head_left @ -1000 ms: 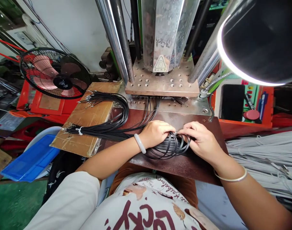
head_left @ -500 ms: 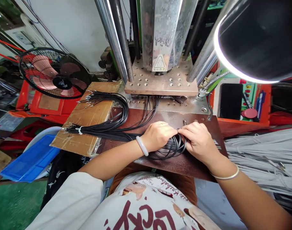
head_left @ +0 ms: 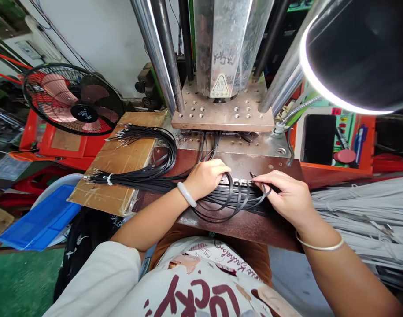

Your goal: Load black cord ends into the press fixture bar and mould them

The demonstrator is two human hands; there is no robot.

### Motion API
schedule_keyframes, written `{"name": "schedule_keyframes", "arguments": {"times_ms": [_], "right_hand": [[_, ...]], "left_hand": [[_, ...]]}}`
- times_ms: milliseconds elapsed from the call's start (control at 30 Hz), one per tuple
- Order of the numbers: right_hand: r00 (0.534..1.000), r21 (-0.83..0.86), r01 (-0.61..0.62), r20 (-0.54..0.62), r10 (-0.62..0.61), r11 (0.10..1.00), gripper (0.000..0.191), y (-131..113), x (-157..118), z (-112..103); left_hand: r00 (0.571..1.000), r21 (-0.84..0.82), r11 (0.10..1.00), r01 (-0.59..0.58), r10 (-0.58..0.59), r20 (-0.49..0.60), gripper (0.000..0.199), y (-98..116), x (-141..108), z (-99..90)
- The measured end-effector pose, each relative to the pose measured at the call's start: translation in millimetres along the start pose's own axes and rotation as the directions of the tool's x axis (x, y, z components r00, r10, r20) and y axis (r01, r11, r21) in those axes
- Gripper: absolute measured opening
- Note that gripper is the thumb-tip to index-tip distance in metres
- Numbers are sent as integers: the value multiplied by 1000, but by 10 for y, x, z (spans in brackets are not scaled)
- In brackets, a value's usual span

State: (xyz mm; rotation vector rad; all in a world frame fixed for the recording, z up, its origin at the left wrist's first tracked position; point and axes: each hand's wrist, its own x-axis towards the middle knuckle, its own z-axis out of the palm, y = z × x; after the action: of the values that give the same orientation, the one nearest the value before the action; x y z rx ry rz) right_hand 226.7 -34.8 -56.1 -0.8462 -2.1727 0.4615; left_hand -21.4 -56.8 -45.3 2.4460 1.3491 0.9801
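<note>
Black cables, tied with a white band near their metal-tipped ends, run from the left to under my hands. My left hand is closed on a looped black cable near its fingertips. My right hand pinches black cable ends, with a small dark tip sticking out past the fingers. Between the hands lies a silvery metal strip, partly covered by looped cables. The exact grip of each hand's fingers on the cables is partly hidden.
A press with a drilled metal plate stands just beyond the hands. A ring lamp hangs at upper right, above an orange tray with a phone. Grey cables lie right; cardboard and a fan are left.
My hands have moved apart, the left one to the left and the right one to the right. The metal strip and cable loops between them now show more clearly.
</note>
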Motion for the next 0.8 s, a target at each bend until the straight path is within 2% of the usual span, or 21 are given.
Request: {"name": "schedule_keyframes", "arguments": {"times_ms": [133,200,333,400,467,567,700,800], "right_hand": [[993,-131,113,53,-107,985,24,-15,23,8],[979,-210,191,113,-170,959,25,-36,41,9],[963,-252,247,172,-207,936,22,-49,52,-5],[975,-262,216,106,-194,941,21,-42,40,-20],[986,-307,136,-51,-159,942,24,-39,26,-34],[963,-332,30,-242,-116,943,32,-51,17,-41],[943,-257,-33,-329,-55,966,28,-71,15,-36],[941,-183,-71,-339,5,980,21,-71,2,-32]], "left_hand": [[992,-230,973,-10,-20,-128,20,-17,46,-56],[994,-288,956,-52,20,-111,19,-3,49,-64],[998,-161,985,-60,59,-12,18,-10,7,-2],[997,-96,993,-71,69,-24,17,-25,-19,31],[993,-58,992,-111,109,-39,17,-37,-35,48],[986,-11,986,-164,164,-19,20,-40,-34,46],[985,55,984,-171,170,16,22,-23,-22,11],[969,108,963,-245,241,50,22,8,-38,-8]]}}
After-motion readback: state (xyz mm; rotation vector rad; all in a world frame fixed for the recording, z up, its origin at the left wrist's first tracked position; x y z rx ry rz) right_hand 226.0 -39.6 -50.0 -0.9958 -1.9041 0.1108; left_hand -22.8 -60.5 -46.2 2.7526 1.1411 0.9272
